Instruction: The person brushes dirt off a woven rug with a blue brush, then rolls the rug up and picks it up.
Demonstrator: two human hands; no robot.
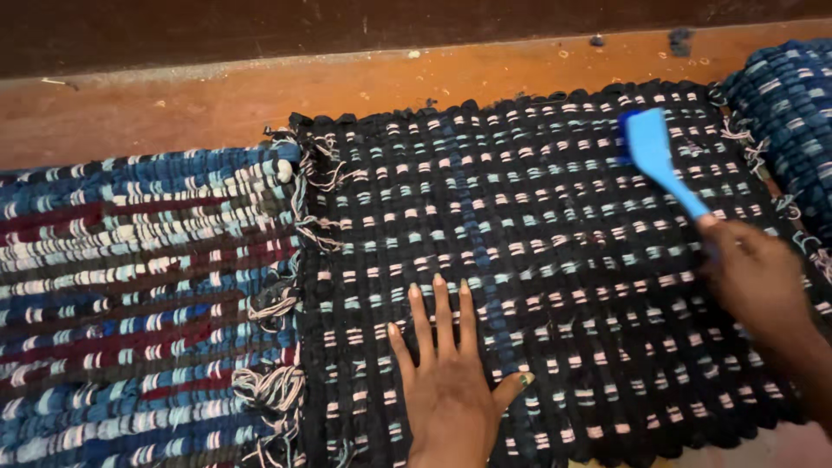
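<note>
At the left of the frame we see a woven rag rug in blue, white and dark red stripes, its loose fringe meeting the edge of a second rug. That second one — a black woven rug flecked with pink and pale blue — fills the middle and right of the frame, lying flat on an orange-brown floor. Low in the centre our left hand presses flat on the black rug, fingers straight and close together, thumb splayed to the right, holding nothing. Further right, a blue plastic brush rests its head on the black rug in the upper right. Our right hand has its fingers wrapped around the brush's handle. At the far upper right edge lies another blue woven rug — bunched up.
</note>
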